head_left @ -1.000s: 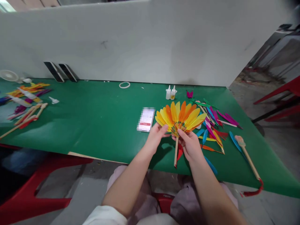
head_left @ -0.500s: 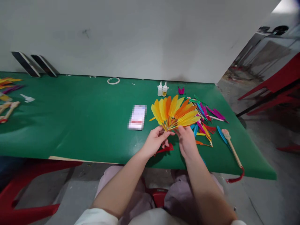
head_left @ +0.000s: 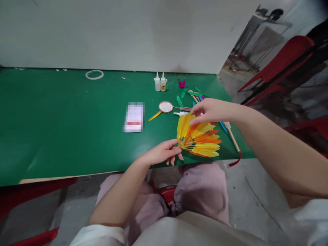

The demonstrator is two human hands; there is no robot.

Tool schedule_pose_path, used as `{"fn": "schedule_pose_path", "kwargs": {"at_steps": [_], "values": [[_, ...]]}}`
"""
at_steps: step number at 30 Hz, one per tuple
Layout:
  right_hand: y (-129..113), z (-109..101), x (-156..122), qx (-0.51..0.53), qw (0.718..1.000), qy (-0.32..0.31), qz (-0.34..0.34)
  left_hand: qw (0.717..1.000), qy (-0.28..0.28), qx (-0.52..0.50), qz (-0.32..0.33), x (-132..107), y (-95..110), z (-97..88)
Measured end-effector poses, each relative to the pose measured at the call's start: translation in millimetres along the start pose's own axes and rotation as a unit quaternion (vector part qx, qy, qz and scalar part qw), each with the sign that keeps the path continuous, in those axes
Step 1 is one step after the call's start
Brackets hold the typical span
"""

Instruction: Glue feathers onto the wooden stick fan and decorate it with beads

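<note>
Nearest: lap in pale trousers (head_left: 202,191), just under table edge. At near edge of green table (head_left: 64,119), right of centre: feather fan (head_left: 202,141), yellow & orange, spread wide, tips pointing right & far. L hand (head_left: 161,155) at fan's hub, thumb & fingers closed on it, pinching quill ends together. R hand (head_left: 208,111) stretched in from right over fan's far side, fingers bent, tips on far yellow feathers; pinching one or only touching, can't tell.

Just right of fan: wooden stick (head_left: 232,136) w/ red tassel (head_left: 234,163) hanging off edge. Farther: phone (head_left: 134,117) to left, round white-faced paddle (head_left: 166,107), loose feathers (head_left: 191,93), two glue bottles (head_left: 160,82), white ring (head_left: 94,74) far left near wall.

Judged risks:
- w/ slack pinch at hub, splaying apart or slipping off edge into lap
- w/ hard tug from R hand, pulling a feather out of hub or creasing a vane
- w/ forearm dropping low, knocking stick off table
</note>
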State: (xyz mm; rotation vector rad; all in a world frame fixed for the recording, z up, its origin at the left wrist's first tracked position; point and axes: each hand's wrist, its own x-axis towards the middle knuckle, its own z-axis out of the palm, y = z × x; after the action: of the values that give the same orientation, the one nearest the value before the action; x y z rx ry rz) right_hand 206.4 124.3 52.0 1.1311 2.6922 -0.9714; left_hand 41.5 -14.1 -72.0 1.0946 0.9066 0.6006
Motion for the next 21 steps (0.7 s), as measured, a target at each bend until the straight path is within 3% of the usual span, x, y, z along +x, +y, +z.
{"fn": "schedule_pose_path", "kwargs": {"at_steps": [3, 13, 21], "values": [[1, 10, 10, -0.042, 0.998, -0.044, 0.006, 1.0, -0.001, 0.006, 0.003, 1, 0, 2.2], [10, 26, 14, -0.032, 0.997, -0.064, 0.005, 0.995, 0.087, 0.028, 0.043, 4, -3, 6.7], [7, 27, 9, 0.028, 0.998, -0.055, 0.008, 0.996, 0.078, 0.031, 0.036, 4, 2, 10.8]]}}
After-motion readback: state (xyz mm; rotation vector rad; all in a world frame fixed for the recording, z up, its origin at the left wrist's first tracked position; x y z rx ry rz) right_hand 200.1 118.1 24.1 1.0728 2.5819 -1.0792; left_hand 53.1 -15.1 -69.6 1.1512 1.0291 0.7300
